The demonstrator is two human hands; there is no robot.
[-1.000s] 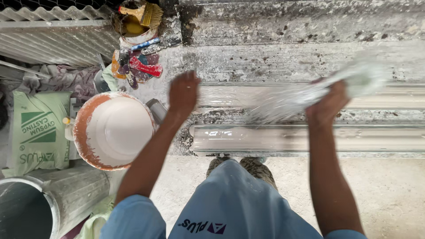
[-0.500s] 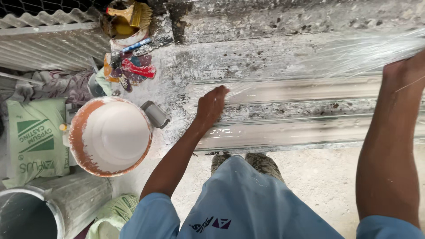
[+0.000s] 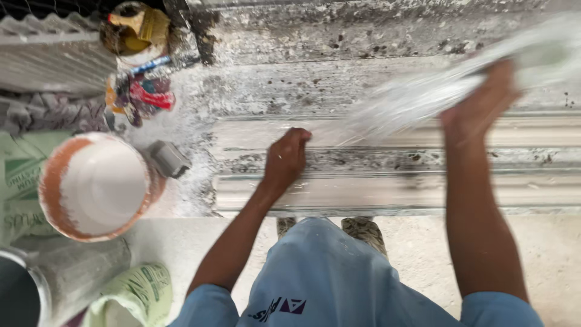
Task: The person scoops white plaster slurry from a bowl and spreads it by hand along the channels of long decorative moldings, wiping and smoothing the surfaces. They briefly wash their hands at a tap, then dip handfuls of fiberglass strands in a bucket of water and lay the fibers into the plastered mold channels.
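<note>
Left hand: the left hand (image 3: pixel 285 158) is curled shut, pinning one end of the fibre strand (image 3: pixel 417 97) onto the long plaster moulding (image 3: pixel 393 191).
Right hand: the right hand (image 3: pixel 479 103) is closed around the strand's other end, lifted so it stretches taut over the moulding.
Bucket: the plaster bucket (image 3: pixel 97 186) sits just left, within reach.
Bags: green sacks (image 3: pixel 21 181) lie beside it.

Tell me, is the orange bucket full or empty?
Nearly full: white paste fills the orange bucket almost to its rim.
</note>
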